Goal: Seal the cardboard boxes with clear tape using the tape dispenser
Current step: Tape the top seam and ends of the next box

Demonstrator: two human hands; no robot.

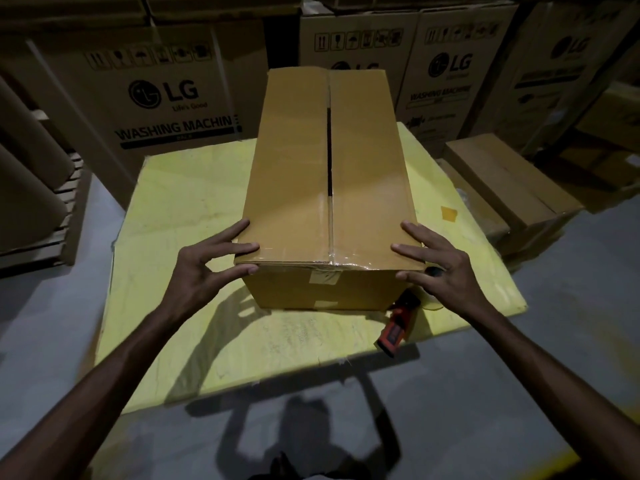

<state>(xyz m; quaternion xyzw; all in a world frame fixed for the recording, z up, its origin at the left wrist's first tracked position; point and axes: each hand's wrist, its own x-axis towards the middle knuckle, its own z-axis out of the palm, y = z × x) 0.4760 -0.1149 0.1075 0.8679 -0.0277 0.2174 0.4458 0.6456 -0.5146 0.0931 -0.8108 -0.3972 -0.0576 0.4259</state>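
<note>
Two hands frame the near end of the cardboard box. The left hand has its fingers spread apart, tips touching the near left corner and clamped on nothing. The right hand does the same at the near right corner. Between the two sets of fingers, clear tape already wraps the near edge. Beyond the fingertips the centre seam gapes dark and looks untaped. The tape dispenser lies just under the right fingers, beside the box's corner.

Likely trouble: tape run over flaps that stand apart would bridge the gap or wrinkle, so the flaps want pressing together first. The dispenser sits close to the worktop's near edge, and a careless right wrist could knock it to the floor.

The yellow worktop is scuffed and marked. Around it are a grey floor, dim light, tall washing-machine cartons behind, and smaller boxes to the right
</note>
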